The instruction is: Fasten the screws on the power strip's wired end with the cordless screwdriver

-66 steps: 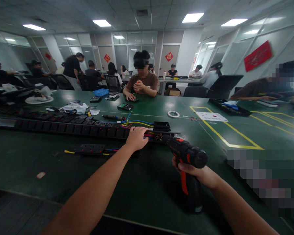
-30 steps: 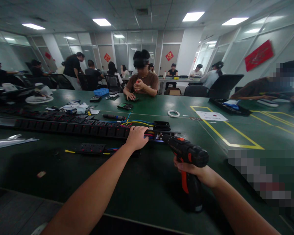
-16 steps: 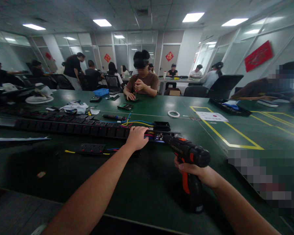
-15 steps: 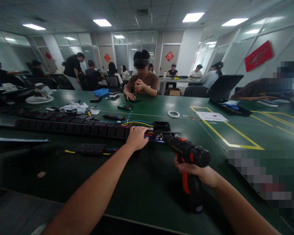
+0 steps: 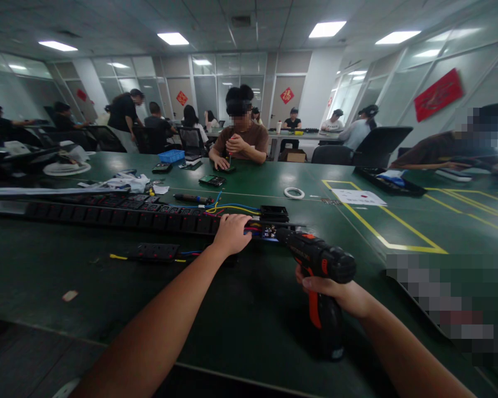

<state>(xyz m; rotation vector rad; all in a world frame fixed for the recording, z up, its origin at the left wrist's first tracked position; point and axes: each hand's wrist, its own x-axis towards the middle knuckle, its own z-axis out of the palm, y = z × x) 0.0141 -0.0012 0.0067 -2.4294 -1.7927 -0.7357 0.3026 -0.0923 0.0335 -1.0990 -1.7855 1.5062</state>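
Observation:
My right hand (image 5: pixel 327 287) is wrapped round the grip of a black and orange cordless drill (image 5: pixel 315 251). The drill points left, its tip at a small circuit board (image 5: pixel 269 231) with shiny parts at the right end of a long black power strip (image 5: pixel 149 218). My left hand (image 5: pixel 232 232) is closed over the strip's end, beside the board; its fingertips are partly hidden. Red and blue wires run between that hand and the board. Behind it lie yellow and blue wires (image 5: pixel 232 207) and a black rectangular socket housing (image 5: pixel 274 213).
A short socket block (image 5: pixel 157 252) with loose wires lies in front of the strip. Behind it are a screwdriver (image 5: pixel 193 199) and a white ring-shaped coil (image 5: pixel 294 193). Across the green table (image 5: pixel 249 185) a co-worker (image 5: pixel 240 132) works. A blue basket (image 5: pixel 171 156) stands there.
A long pale bar at the far left has shifted away from me, now lying across behind the power strip. My hands and the drill look nearly unmoved.

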